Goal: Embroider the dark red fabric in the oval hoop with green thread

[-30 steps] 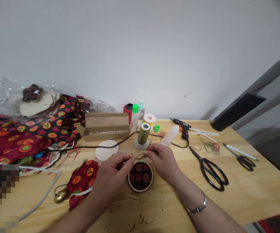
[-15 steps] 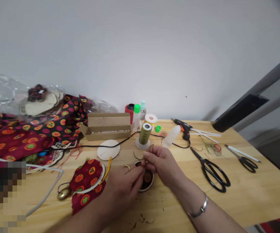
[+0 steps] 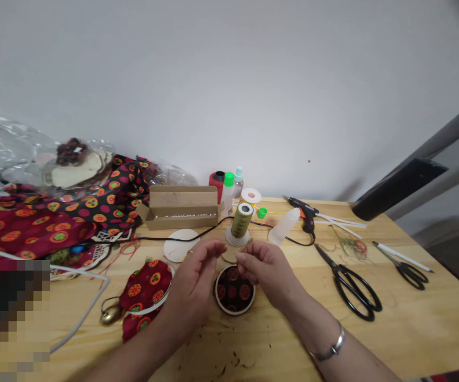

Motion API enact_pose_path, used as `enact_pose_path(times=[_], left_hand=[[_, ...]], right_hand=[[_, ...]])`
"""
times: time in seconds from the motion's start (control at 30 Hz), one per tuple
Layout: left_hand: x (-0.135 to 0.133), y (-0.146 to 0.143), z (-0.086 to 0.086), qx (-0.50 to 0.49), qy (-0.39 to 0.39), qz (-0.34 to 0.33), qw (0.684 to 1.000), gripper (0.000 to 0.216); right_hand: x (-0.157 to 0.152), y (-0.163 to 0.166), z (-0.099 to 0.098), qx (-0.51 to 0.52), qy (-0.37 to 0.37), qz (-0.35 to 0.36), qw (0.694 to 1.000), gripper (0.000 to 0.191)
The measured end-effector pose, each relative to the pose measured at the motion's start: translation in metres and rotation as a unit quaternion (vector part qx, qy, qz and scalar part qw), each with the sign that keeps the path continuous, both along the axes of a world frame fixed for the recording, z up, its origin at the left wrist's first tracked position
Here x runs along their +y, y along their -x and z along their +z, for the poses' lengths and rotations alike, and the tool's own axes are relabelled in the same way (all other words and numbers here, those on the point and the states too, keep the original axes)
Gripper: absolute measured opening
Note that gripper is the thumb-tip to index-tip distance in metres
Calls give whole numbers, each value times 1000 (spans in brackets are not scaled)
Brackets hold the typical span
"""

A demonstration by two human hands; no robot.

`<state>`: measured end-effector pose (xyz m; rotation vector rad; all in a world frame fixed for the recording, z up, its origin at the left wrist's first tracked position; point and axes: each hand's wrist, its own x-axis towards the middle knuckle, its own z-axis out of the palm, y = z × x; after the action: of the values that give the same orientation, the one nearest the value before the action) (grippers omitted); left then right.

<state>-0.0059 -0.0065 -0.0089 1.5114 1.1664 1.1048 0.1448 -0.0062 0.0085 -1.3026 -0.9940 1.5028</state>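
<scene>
My left hand (image 3: 193, 281) and my right hand (image 3: 265, 270) hover close together over a round fabric-covered disc (image 3: 235, 291) with a dark red and orange dot print, lying on the wooden table (image 3: 412, 318). Both hands have their fingertips pinched; a thin olive thread seems to run between them, too fine to see clearly. An olive-green thread spool (image 3: 241, 221) stands upright just beyond my fingers. A bracelet sits on my right wrist.
Large black scissors (image 3: 351, 289) and smaller scissors (image 3: 406, 268) lie at right. A glue gun (image 3: 303, 214), bottles (image 3: 229, 188), an open cardboard box (image 3: 179, 209), a blank wooden disc (image 3: 179, 245), another fabric-covered piece (image 3: 146, 289) and patterned cloth (image 3: 34, 228) fill the back and left.
My left hand has lifted off the fabric disc and drawn slightly left, uncovering the disc. My right hand stays pinched above it. The camera shifted a little.
</scene>
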Motion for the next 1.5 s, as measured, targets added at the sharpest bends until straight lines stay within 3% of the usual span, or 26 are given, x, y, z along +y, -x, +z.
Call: enact_pose_path(times=[0.1, 0.2, 0.3, 0.47, 0.63, 0.83, 1.07, 1.5], left_hand=[[2, -3, -2, -136, 159, -53, 976, 24], [3, -4, -6, -208, 209, -66, 953, 26], [3, -5, -8, -199, 212, -77, 954, 29], [1, -5, -3, -85, 157, -88, 980, 29], [1, -3, 2, -30, 92, -118, 988, 28], [2, -3, 5, 10, 74, -110, 991, 21], [1, -3, 5, 24, 104, -68, 992, 13], [4, -1, 9, -14, 157, -103, 982, 16]], right_hand=[[-1, 1, -4, -14, -2, 12, 1000, 15], [-1, 1, -8, -20, -3, 25, 999, 14], [-2, 1, -10, -40, -5, 28, 999, 14], [-2, 1, -7, -58, 0, 56, 997, 14], [-1, 0, -8, -75, -12, 32, 997, 14], [0, -1, -8, -83, -23, 35, 996, 16], [0, -2, -8, -64, -9, 40, 997, 15], [0, -5, 3, 1, 36, 56, 998, 14]])
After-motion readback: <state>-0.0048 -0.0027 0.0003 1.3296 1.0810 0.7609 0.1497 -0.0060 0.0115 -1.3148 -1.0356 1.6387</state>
